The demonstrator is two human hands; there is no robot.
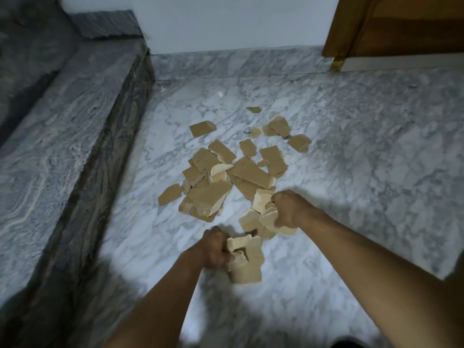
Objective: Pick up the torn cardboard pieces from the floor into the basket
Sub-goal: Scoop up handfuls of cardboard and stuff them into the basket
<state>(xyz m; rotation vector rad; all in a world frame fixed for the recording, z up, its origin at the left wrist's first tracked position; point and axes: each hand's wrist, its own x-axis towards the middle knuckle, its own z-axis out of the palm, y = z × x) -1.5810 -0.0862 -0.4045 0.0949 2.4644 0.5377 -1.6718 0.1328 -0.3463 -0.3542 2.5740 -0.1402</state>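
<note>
White and grey veined marble floor (pixel 351 136), glossy, brightly lit in the middle, dim toward the edges. Along the floor's left edge, a raised step (pixel 62 126) of darker grey swirled stone, with a second level above it in the far left corner. At the far edge, a plain pale wall (pixel 213 21) over a marble skirting. In the far right corner, the bottom of a brown wooden door (pixel 401 28) and its frame.

Scattered over the middle of the floor, tan torn cardboard pieces (pixel 226 172), many overlapping in a loose heap, a few lying apart toward the far edge: one small scrap (pixel 254 109) farthest out, one flat piece (pixel 202 128) alone on the heap's far left side, another (pixel 170 194) just off its left edge.

Left hand (pixel 213 249) closed in a fist around a bunch of pieces (pixel 246 259), raised nearest the camera. Right hand (pixel 288 209) also curled tight around several pieces (pixel 261 217) at the near right side of the heap, right beside the pieces lying on the floor; touching them or not, cannot tell.

No writing, labels or brand marks readable anywhere on the cardboard or the room's surfaces. No basket in view.
</note>
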